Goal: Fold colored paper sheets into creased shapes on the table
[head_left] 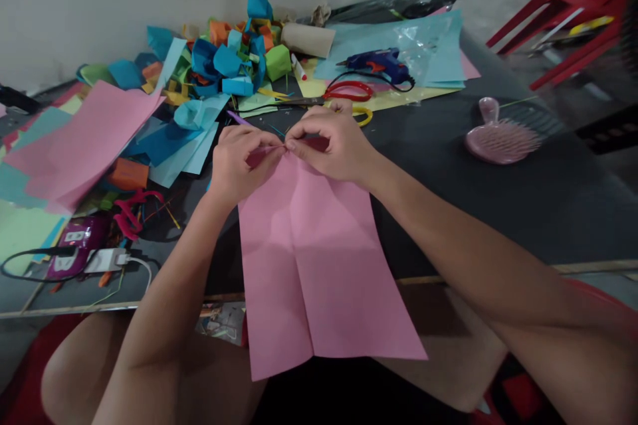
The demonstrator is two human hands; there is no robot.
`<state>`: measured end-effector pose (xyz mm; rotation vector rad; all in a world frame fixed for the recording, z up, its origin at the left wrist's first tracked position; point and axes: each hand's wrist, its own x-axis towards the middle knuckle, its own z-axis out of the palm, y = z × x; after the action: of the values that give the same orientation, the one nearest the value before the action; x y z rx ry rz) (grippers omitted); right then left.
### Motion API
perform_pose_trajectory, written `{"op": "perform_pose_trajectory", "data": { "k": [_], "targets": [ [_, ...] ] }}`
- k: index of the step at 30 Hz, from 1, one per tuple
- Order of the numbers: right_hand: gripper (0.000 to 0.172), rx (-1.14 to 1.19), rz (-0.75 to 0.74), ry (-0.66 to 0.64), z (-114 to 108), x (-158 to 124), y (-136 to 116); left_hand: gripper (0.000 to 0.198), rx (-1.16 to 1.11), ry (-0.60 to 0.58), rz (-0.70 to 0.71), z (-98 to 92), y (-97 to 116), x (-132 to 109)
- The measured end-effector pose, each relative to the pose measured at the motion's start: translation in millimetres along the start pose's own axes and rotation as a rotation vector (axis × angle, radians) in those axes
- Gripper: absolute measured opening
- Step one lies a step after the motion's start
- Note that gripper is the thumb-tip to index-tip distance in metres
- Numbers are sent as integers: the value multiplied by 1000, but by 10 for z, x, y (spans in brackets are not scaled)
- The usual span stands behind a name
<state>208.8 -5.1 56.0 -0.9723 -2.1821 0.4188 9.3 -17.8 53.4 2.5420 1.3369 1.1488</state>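
A pink sheet of paper (329,259) with a crease down its middle hangs over the table's front edge toward my lap. My left hand (244,163) pinches its far edge just left of the crease. Right beside it, my right hand (331,143) pinches the same edge, and the fingertips of both hands nearly meet at the crease. Just beyond my hands lie red-handled scissors (349,90) and a yellow handle loop (363,117), partly hidden by my right hand.
Folded coloured paper pieces (229,56) heap up against the wall. Pink sheets (90,146) are stacked at left, near pink-handled scissors (130,216) and a purple device (80,246). A blue glue gun (379,65) lies on plastic-wrapped paper; a pink hairbrush (501,136) is at right.
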Motion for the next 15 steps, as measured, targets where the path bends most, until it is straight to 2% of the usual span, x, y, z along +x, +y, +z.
{"op": "perform_pose_trajectory", "data": {
  "k": [5, 8, 11, 15],
  "targets": [
    [27, 56, 12, 24, 12, 13, -26, 17, -28, 18, 11, -4, -11, 0],
    [34, 96, 33, 14, -19, 32, 27, 19, -52, 6, -16, -2, -27, -5],
    [47, 148, 123, -62, -59, 31, 207, 23, -94, -27, -107, 19, -96, -21],
    [60, 243, 232, -174, -34, 2, 516, 31, -88, -126, -253, 72, -313, -42]
  ]
}}
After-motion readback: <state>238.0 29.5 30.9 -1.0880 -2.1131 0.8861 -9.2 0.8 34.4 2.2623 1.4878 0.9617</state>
